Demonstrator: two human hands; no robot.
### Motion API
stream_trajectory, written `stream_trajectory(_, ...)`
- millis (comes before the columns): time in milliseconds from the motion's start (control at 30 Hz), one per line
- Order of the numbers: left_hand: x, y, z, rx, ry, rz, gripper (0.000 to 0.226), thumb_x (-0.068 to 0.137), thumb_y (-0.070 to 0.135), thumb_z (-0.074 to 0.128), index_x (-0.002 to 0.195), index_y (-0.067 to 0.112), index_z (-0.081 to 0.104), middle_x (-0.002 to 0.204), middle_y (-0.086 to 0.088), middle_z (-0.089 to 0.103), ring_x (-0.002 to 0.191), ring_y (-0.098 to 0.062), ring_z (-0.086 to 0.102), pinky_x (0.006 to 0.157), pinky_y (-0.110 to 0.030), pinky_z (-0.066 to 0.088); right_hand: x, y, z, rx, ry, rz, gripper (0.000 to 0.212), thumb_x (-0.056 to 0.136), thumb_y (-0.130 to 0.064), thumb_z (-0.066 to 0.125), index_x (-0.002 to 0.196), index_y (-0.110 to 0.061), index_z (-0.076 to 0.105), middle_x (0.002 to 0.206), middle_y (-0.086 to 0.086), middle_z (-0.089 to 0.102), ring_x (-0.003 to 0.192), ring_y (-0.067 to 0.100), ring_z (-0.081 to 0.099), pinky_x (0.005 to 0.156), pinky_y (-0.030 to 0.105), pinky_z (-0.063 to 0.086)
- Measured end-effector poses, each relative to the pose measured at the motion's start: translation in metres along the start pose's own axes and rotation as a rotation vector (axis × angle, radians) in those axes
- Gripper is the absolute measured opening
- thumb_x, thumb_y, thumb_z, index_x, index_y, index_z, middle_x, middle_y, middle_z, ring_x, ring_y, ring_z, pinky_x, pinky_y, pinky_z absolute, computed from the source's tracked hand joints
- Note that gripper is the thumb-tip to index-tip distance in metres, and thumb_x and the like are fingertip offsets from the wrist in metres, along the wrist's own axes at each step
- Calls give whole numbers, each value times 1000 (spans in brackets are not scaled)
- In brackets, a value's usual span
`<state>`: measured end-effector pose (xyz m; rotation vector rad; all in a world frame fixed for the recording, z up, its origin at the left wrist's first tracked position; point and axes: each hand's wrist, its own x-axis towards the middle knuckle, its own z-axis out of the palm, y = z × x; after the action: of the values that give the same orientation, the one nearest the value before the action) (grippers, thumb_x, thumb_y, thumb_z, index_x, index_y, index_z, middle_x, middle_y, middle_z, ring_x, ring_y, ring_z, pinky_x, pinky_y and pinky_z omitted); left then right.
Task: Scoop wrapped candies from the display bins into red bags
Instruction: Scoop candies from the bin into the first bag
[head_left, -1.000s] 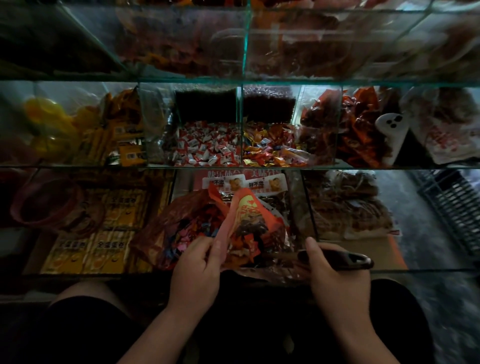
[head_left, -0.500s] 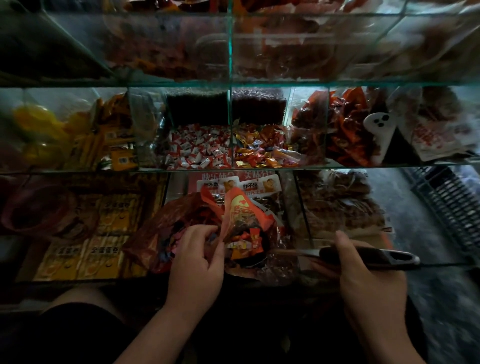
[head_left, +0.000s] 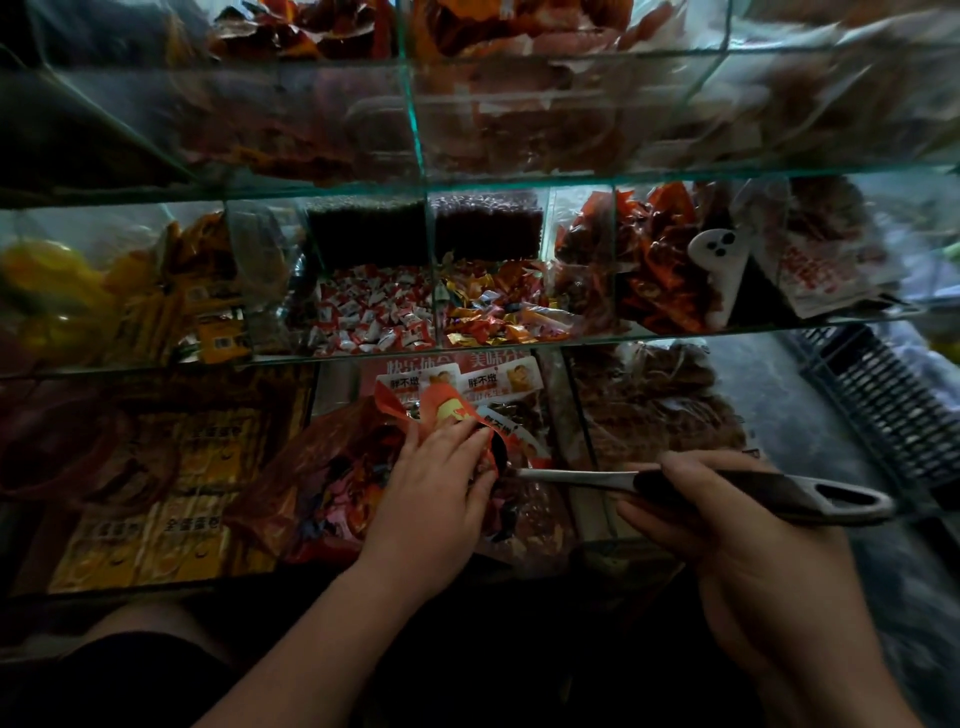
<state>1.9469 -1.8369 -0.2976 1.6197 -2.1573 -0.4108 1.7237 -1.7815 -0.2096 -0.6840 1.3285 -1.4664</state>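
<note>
Red bag (head_left: 332, 467): left hand (head_left: 436, 483) pinches its mouth open. Right hand (head_left: 727, 525), curled round the scoop (head_left: 753, 488) handle, has drawn it back rightward. Load probably delivered.

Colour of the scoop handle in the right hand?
The scoop handle is black, grey-edged; head view.

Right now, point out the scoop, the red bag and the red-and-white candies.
scoop (head_left: 779, 491), head view, black handle.
red bag (head_left: 322, 462), head view, translucent side.
red-and-white candies (head_left: 374, 317), head view, middle of pile.

Bag (head_left: 317, 467) sits left of scoop (head_left: 779, 494), below candy bins (head_left: 432, 260).
</note>
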Motion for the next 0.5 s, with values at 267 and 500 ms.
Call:
stream_trajectory(267, 11, 15, -9, -53, 107, 51, 47, 109, 34, 40, 153, 18, 45, 162, 3, 36, 154, -12, 18, 127, -37, 11, -6, -20, -4, 98, -87, -4, 6, 60, -15, 76, 65, -13, 76, 83, 23, 76, 83, 32, 78, 67, 33, 62)
stream_trajectory(500, 79, 25, -30, -6, 147, 170, 46, 108, 32, 38, 150, 16, 48, 158, -3, 43, 151, -16, 27, 127, -43, 10, 10, -36, 13, 246, 38, 4, 29, 84, 1, 62, 62, -15, 73, 72, 15, 76, 71, 28, 78, 61, 31, 63)
